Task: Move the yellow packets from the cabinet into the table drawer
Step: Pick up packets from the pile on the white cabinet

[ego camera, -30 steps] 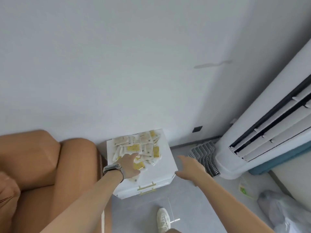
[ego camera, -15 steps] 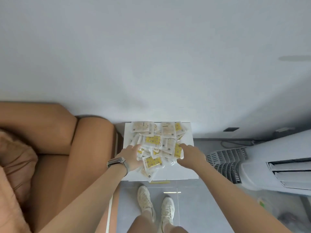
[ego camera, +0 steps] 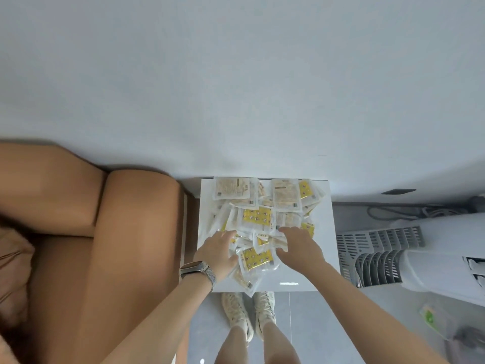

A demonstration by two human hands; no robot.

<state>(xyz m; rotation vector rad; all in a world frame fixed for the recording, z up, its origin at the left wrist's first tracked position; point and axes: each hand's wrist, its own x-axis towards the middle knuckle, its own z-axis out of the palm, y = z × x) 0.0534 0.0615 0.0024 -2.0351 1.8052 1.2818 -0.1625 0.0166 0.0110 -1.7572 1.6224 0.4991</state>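
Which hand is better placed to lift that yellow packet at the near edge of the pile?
Left, probably. The left hand already touches the yellow packet's left edge, fingers spread over the pile beside it. The right hand rests slightly farther back, fingertips on other packets.

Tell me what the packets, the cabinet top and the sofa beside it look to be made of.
Packets: clear glossy plastic film, likely; it crinkles and glints over yellow inserts.
Cabinet top: smooth white, glossy; a light reflection shows, perhaps lacquered board.
Sofa: tan, smooth and matte, probably leather or faux leather.
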